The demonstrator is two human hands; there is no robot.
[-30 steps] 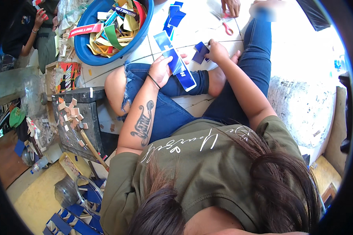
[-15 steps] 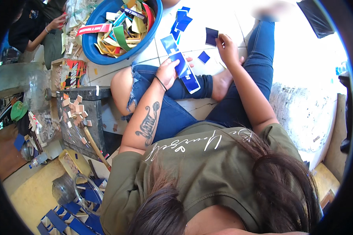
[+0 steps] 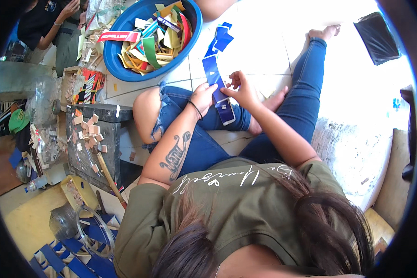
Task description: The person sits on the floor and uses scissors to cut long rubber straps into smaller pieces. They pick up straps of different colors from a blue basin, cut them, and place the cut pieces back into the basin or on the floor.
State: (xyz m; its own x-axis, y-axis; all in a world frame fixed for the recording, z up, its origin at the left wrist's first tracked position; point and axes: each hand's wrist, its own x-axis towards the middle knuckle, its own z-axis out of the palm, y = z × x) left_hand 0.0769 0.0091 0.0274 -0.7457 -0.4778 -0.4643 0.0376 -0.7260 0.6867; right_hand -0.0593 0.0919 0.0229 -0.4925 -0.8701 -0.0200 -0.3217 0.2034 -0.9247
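Note:
My left hand (image 3: 202, 98) is closed on a long glossy blue strip (image 3: 212, 72) with white edges and small white print, its thumb lying on top. The strip stands slanted above my bent, ripped-jeans leg. At its right edge, the thumb and forefinger of my right hand (image 3: 243, 92) pinch together on the strip; the other fingers are curled up and apart. A second blue piece (image 3: 225, 113) hangs at the lower end, and I cannot tell whether it is joined to the first. Several loose blue pieces (image 3: 223, 39) lie overlapping on the tiles just beyond.
A blue tub (image 3: 195, 34) full of coloured offcut strips stands far left. Small wooden blocks (image 3: 89, 129) lie on a dark box (image 3: 125, 111), with a wooden-handled tool (image 3: 107, 173) beside it. Another person's arm (image 3: 48, 37) is at the upper left. A black wrapped package (image 3: 378, 38) lies far right.
My right hand has come left and nearer, from beside a dark blue square to the strip in my left hand. That square no longer shows on the floor. The view has shifted slightly.

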